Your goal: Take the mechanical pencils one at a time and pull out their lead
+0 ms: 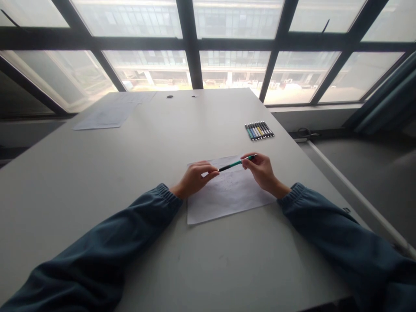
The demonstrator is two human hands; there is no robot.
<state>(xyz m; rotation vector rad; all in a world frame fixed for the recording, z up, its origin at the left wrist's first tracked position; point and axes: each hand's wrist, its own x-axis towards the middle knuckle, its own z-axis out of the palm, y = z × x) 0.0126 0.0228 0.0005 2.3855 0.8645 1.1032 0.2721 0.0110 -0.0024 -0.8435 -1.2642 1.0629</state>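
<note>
Head view: left hand and right hand pinch green-and-black pen near opposite ends, above marked sheet on white surface. Pen row lies beyond right hand; papers far left, windows behind.

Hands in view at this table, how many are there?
2. The left hand is at one end of the green pen, and the right hand holds it near the other end. No other hands show.
</note>
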